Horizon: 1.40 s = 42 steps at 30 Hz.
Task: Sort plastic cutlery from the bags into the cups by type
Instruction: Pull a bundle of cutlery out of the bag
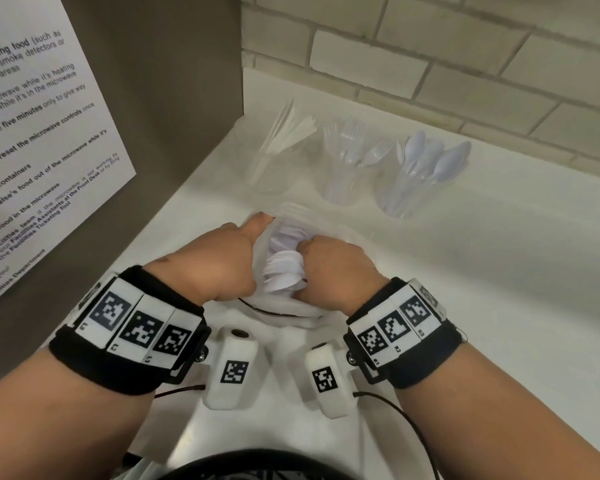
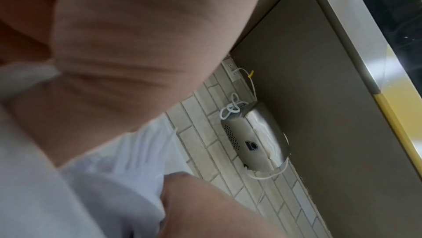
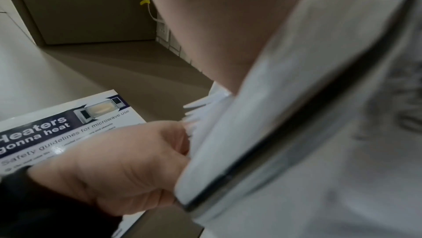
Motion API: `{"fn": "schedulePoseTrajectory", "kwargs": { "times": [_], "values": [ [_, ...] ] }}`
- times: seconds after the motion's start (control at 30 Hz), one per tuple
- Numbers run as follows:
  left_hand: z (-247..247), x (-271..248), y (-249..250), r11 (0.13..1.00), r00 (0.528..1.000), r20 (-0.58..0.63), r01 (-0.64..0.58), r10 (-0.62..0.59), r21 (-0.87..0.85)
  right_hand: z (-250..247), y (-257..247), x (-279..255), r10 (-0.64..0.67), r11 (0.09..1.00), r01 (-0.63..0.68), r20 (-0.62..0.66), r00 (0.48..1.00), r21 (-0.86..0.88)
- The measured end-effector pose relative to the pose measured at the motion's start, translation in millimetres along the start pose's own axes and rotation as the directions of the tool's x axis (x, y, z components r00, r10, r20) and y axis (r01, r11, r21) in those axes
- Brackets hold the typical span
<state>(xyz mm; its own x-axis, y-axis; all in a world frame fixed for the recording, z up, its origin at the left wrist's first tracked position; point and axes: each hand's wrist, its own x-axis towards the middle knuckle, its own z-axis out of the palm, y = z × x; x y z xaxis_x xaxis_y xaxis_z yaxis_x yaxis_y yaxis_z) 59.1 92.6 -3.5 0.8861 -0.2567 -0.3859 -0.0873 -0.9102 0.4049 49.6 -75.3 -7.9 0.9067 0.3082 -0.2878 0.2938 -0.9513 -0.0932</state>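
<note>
Three clear plastic cups stand in a row at the back of the white counter [image 1: 499, 271], near the pale brick wall [image 1: 430, 64]: the left cup [image 1: 262, 168] holds white plastic knives, the middle cup [image 1: 343, 181] clear plastic forks, the right cup [image 1: 400, 192] pale plastic spoons, too crowded to count; nearer the person, a thin translucent plastic bag [image 1: 291, 310] lies on the counter with a bunch of white plastic cutlery [image 1: 284, 268] poking out between two hands; the left hand [image 1: 219, 261] grips the bag's edge, thumb stretched forward; the right hand [image 1: 336, 268] is curled in a fist round the bunch; a printed microwave notice [image 1: 42, 150] hangs on the grey panel at left; only the left wrist view shows a steel wall-mounted appliance [image 2: 253, 139] with a white cord and an outlet; only the right wrist view shows pointed white tips [image 3: 196, 114] of the bunch and the notice's heading; how many pieces are gripped I cannot tell.
</note>
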Motion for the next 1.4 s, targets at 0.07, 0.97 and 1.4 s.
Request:
{"fn": "schedulePoseTrajectory", "kwargs": {
  "times": [0.07, 0.97, 1.4],
  "values": [
    [0, 0, 0, 1.0, 1.0, 0.012, -0.016, 0.016, -0.027, 1, 0, 2, -0.008, 1.0, 0.008, -0.018, 1.0, -0.02],
    [-11, -9, 3, 0.973, 0.989, -0.142, -0.079, 0.049, -0.215, -20, 17, 1, -0.177, 0.893, 0.174, -0.031, 0.984, 0.415],
    [-22, -12, 1, 0.975, 0.992, -0.117, -0.081, 0.057, -0.208, -24, 25, -2, -0.065, 0.763, 0.132, -0.128, 0.99, 0.632]
  ]
}}
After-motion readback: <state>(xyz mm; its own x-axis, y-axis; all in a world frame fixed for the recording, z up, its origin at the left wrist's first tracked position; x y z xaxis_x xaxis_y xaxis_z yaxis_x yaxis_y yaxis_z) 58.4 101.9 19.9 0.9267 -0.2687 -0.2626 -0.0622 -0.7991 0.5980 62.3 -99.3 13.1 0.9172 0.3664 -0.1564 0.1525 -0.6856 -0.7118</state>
